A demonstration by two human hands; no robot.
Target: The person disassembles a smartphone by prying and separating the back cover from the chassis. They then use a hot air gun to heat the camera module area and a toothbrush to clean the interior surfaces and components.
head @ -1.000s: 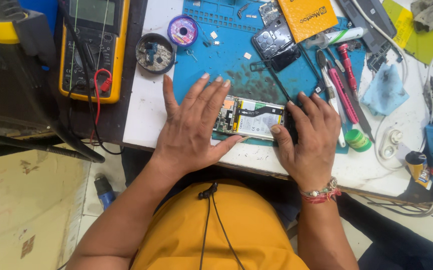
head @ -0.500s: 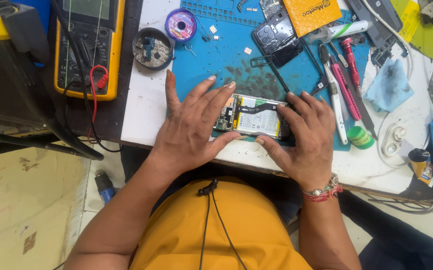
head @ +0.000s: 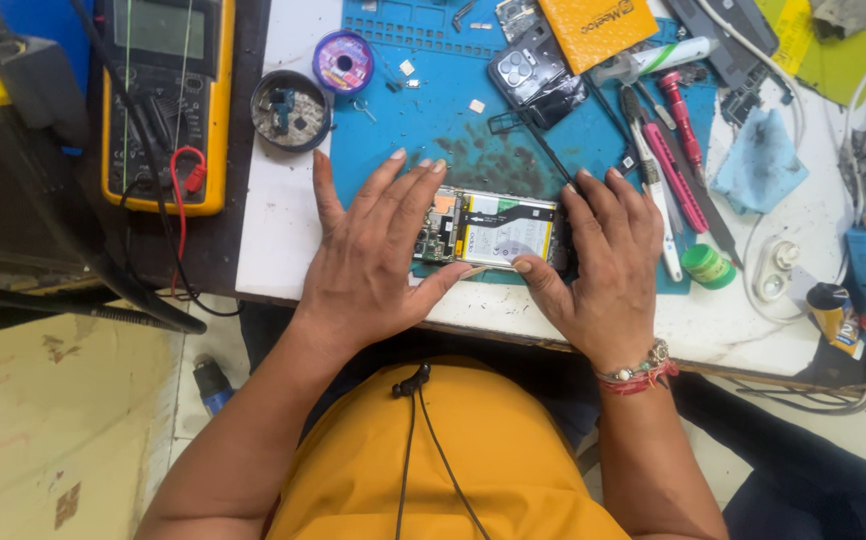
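An opened phone (head: 493,230) with its battery and circuit board exposed lies on the blue work mat (head: 433,120) near the bench's front edge. My left hand (head: 368,255) lies flat with fingers spread over the phone's left end, thumb tip along its lower edge. My right hand (head: 598,250) grips the phone's right end, fingers curled over it, thumb pressing the lower edge. A phone back cover (head: 533,75) with camera openings lies on the mat beyond.
A yellow multimeter (head: 163,100) with red and black leads sits at the left. A round parts dish (head: 291,110) and a wire spool (head: 343,60) lie nearby. Screwdrivers and tweezers (head: 673,160), a blue cloth (head: 758,160), a green cap (head: 708,265) stand right.
Both hands stay on the phone; my right thumb has shifted along its lower edge. The view has moved slightly.
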